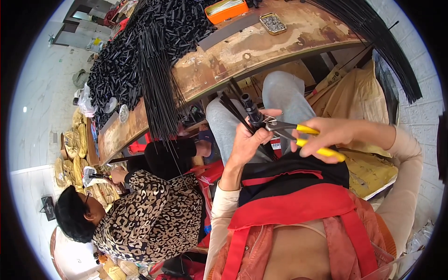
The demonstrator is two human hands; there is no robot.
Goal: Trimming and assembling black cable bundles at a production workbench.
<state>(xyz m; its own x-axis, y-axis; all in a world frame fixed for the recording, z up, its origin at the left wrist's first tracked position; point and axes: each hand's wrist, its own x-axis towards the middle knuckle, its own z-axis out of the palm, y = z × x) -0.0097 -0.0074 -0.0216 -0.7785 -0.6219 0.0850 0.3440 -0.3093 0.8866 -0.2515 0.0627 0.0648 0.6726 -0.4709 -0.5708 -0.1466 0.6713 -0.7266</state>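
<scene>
Over my lap, my left hand (248, 142) is closed around a short black ribbed tube (252, 108). Thin black rods (232, 106) stick out beside the tube on its left. In my right hand (326, 135) are pliers with yellow handles (322, 148), gripped with the handles spread somewhat apart. The metal jaws of the pliers (275, 126) meet the lower part of the tube, close to my left thumb. A bit of thin silvery wire shows there; whether the jaws pinch it is too small to tell.
A worn wooden bench (247, 56) curves ahead, bearing a heap of black tubes (177, 28), a bundle of black rods (156, 79), an orange tray (226, 10) and a tin of small metal bits (273, 23). More rods (387, 42) overhang at right. A co-worker (149, 205) sits at left.
</scene>
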